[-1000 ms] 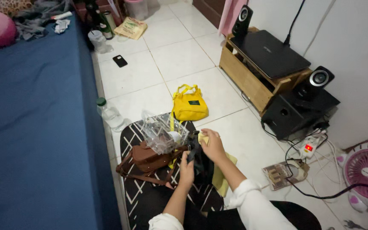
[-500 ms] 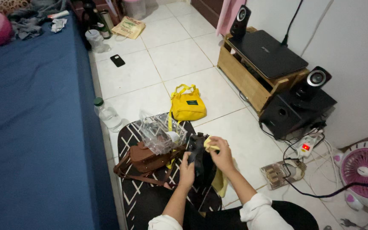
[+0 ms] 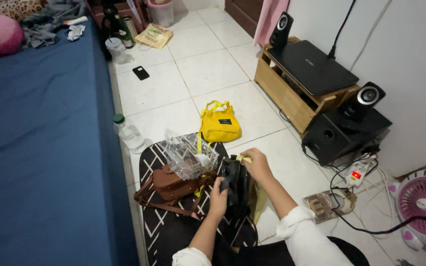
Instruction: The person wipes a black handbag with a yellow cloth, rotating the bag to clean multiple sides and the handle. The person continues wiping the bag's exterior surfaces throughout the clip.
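1. while the person sits on the patterned mat [image 3: 156, 231], both hands work on one black bag [image 3: 236, 189] held upright just in front of the knees, its long axis running roughly up and down, a little tilted away from the body.
2. the left hand [image 3: 218, 199] is closed around the near left edge of the black bag, about halfway down, fingers wrapped on the fabric.
3. the right hand [image 3: 257, 165] sits at the top of the bag, pinched together on a small pale yellow piece [image 3: 244, 159] at the bag's upper rim; i cannot tell whether that piece is a tag, a strap end or something separate.
4. the key relation: the bag lies between the two hands, the right hand above and farther from the body, the left hand lower and nearer. the right hand is the one at the opening end.
5. a yellow-green strip of cloth [image 3: 260, 204] hangs below the right wrist, beside the black bag; what it belongs to is not clear.
6. just left of the left hand lies a brown bag [image 3: 173, 184] with its straps spread on the mat, and a crumpled clear plastic bag [image 3: 188, 155] rests on top of it, near the black bag.
7. farther off on the white tile floor [image 3: 208, 74] stands a small yellow bag [image 3: 219, 125], well apart from both hands, and a plastic bottle [image 3: 129, 133] lies by the blue bed [image 3: 40, 148].
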